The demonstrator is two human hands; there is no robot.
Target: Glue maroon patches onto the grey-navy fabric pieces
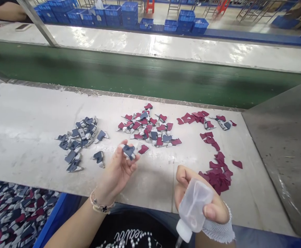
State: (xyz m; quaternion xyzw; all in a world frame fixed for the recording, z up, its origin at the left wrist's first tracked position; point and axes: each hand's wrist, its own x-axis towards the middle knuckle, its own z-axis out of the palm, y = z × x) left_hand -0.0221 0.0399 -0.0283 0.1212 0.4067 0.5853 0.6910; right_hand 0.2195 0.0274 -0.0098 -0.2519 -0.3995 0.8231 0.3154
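Note:
My left hand (119, 174) pinches a small dark-blue and white plastic piece (129, 151) between thumb and fingers, above the pale worktable. My right hand (219, 209) is wrapped round a translucent squeeze bottle (196, 205), tilted with its white cap (183, 230) and thin nozzle pointing down. Just beyond my left hand lies a heap of maroon-topped and blue pieces (146, 127). Left of it is a loose group of blue and white pieces (81, 136). Flat maroon pieces (219, 177) are piled beside my right hand, with more maroon pieces (194, 117) farther back.
At lower left stands a blue bin (50, 220) full of mixed pieces. A metal panel (282, 144) borders the right side. Past the worktable (152, 182) runs a green belt (140, 74). Blue crates (112, 15) and another person's arm (8, 12) are at the back.

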